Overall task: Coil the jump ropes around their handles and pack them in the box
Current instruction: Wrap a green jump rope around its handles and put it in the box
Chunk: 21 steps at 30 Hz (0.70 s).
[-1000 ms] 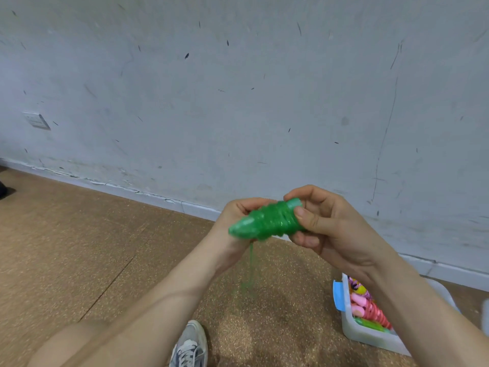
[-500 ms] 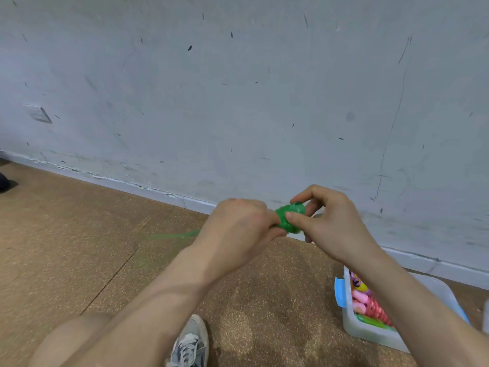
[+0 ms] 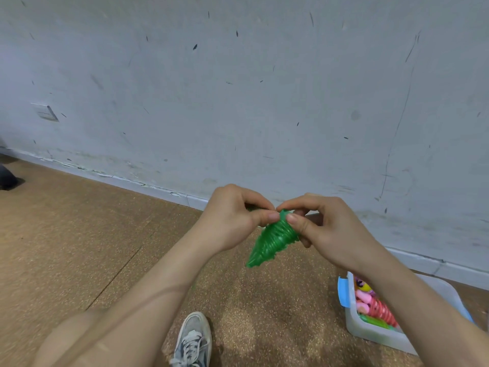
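Observation:
A green jump rope [image 3: 272, 241] is wound tightly round its handles into a cone-shaped bundle that points down and to the left. My right hand [image 3: 325, 231] pinches the bundle's upper end between thumb and fingers. My left hand [image 3: 232, 218] pinches the same upper end from the left, thumb tip against it. No loose rope hangs in sight. The translucent plastic box [image 3: 375, 332] with a blue clip sits on the floor at the lower right, partly hidden by my right forearm. Coiled pink, yellow and green ropes [image 3: 375, 305] lie inside it.
A scuffed white wall [image 3: 238, 102] with a baseboard runs right behind my hands. The floor [image 3: 79, 247] is brown cork-like matting. My grey sneaker [image 3: 194, 340] is at the bottom centre. A dark object [image 3: 6, 178] lies at the far left edge.
One second ago a loose green strand hung from the bundle; now it is gone from sight. The bundle has tipped from lying sideways to pointing downward, and my left hand came over to its upper end.

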Available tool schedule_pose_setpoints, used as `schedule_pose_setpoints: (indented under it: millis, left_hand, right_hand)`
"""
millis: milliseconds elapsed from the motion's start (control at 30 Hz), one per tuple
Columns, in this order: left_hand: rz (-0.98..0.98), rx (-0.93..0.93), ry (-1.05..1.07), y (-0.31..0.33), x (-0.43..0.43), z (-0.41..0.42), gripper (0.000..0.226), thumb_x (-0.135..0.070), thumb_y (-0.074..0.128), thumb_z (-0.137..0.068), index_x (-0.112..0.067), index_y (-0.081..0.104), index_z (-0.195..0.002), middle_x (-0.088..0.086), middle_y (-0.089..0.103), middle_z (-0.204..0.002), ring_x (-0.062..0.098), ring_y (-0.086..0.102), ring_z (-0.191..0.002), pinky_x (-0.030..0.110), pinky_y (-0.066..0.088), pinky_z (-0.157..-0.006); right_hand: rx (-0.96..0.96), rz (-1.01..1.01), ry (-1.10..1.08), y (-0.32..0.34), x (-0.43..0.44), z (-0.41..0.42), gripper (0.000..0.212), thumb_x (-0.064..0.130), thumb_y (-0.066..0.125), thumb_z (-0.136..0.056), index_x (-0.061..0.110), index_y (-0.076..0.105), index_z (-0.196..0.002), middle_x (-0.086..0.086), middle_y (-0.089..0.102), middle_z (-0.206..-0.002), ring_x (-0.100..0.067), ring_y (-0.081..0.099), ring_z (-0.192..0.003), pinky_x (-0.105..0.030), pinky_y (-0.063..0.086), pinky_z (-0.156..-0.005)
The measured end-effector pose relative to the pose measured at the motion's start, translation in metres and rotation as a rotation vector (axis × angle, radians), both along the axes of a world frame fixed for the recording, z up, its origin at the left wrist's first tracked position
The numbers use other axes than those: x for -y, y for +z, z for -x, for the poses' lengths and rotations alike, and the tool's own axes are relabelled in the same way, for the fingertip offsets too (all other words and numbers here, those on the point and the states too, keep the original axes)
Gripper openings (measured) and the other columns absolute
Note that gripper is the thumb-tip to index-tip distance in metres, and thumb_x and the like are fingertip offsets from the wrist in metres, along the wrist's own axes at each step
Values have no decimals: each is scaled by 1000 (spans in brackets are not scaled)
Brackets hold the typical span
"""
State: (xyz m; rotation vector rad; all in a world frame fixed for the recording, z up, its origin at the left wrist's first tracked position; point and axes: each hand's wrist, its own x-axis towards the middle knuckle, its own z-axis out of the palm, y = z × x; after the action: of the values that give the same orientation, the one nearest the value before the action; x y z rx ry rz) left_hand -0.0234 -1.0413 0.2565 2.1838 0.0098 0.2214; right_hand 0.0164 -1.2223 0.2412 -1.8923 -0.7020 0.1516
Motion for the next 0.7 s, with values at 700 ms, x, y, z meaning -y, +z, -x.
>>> schedule_pose_setpoints:
  millis: [700]
  left_hand:
    - [541,-204,-3,-32,26,-5,31,-8,52,-95,-22,70,-74,-2,59,-59,8,44,-47,19,32,-46]
  right_hand:
    - [-635,-725,-76,-3,-3,-10,27,4,63,-78,-5,62,-103,-17,54,-76,-15,45,-42,-16,38,-39]
